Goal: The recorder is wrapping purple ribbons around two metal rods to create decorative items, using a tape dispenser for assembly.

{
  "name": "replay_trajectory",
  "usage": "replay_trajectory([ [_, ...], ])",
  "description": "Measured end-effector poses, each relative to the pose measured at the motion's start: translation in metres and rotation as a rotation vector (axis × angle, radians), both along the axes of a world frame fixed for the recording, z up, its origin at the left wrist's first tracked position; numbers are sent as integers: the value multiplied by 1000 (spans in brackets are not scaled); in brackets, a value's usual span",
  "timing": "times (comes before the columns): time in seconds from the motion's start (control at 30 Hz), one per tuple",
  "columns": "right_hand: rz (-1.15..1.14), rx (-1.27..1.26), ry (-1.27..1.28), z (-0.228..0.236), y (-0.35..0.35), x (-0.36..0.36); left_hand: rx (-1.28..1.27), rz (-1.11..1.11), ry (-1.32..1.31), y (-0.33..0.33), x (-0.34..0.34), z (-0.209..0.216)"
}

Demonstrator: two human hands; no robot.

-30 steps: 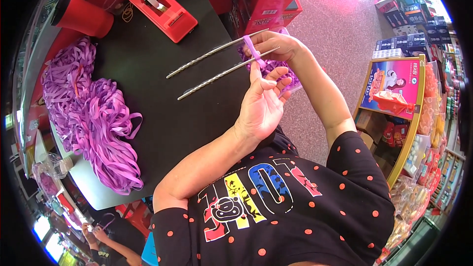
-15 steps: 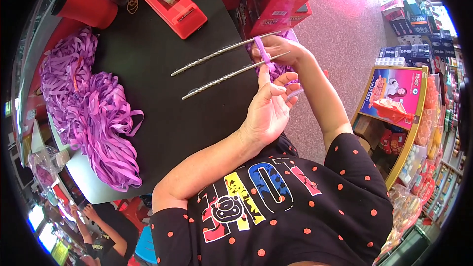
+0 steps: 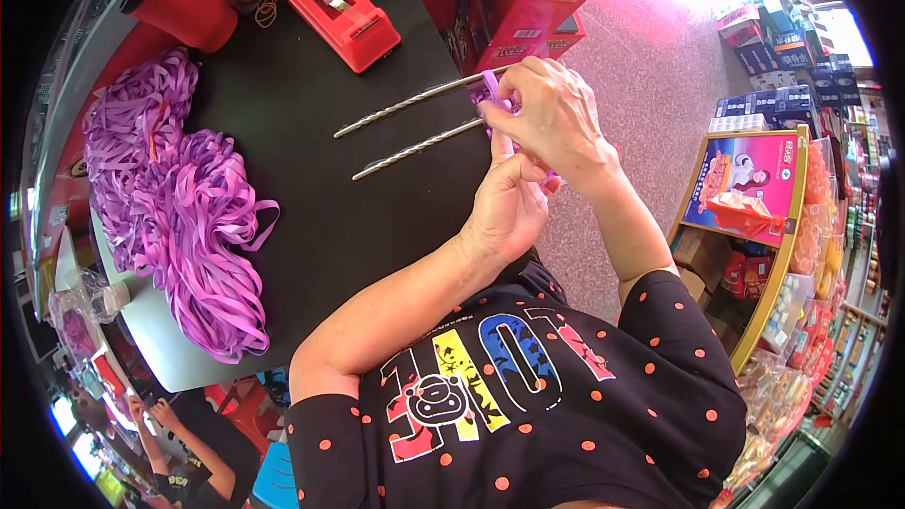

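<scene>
Right hand (image 3: 558,111) bent over purple ribbon (image 3: 489,85), just past 12 o'clock, across two rods (image 3: 415,101) (tips toward 8). Left hand (image 3: 512,203) just below; cannot tell either grip. Ribbon pile (image 3: 212,226) on desk (image 3: 320,254), 9 o'clock.

Bright glare whitens the far floor (image 3: 650,14) at upper right, while fisheye distortion bends the edges.

Place: a shop, as shown by the packaged goods displayed.
Cabinet: gold-edged display cabinet (image 3: 766,297), topped by a colourful poster (image 3: 768,160).
Packets: clear bags (image 3: 768,386) massed beside it.
Far right: shelves (image 3: 865,311) lined with small goods.
Far floor: stacked cartons (image 3: 790,45) seen.
Black tabletop (image 3: 320,236): a red tape dispenser (image 3: 363,33) is kept on it.
</scene>
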State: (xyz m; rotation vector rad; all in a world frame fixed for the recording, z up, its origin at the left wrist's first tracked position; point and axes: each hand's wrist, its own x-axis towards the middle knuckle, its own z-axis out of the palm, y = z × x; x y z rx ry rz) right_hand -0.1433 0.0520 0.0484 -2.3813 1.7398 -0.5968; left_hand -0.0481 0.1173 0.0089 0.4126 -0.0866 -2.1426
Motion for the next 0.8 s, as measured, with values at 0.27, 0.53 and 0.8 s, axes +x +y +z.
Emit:
replay_trajectory([
  [0.27,-118,216,-159,-1,0,-11,3,-5,11,1,3,7],
  [0.53,-102,-14,-210,9,9,-11,68,3,-13,1,1,9],
  [0.8,-55,-23,-49,-8,-14,-20,43,7,-41,0,1,14],
])
